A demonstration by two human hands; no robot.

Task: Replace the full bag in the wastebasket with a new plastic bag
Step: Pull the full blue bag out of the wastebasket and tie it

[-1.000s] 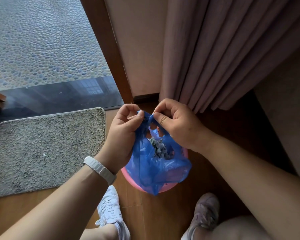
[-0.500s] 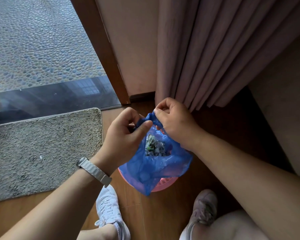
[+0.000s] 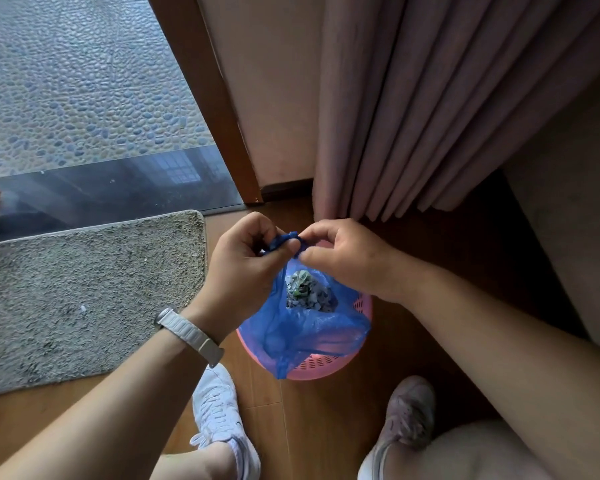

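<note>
Head view: no brand, label or legible writing is seen on any item. The blue bag (image 3: pixel 305 327), with crumpled waste inside, is held up at centre frame over the pink wastebasket (image 3: pixel 321 367), its lower part draped over the rim. Its gathered top is pinched between the closed left hand (image 3: pixel 246 268) and the closed right hand (image 3: pixel 347 263), which touch. A curtain (image 3: pixel 430 109) hangs at 12 o'clock, a mat (image 3: pixel 84 292) lies at 9 o'clock; bare wooden floor (image 3: pixel 326 427) is left at 6 o'clock between two shoes.
</note>
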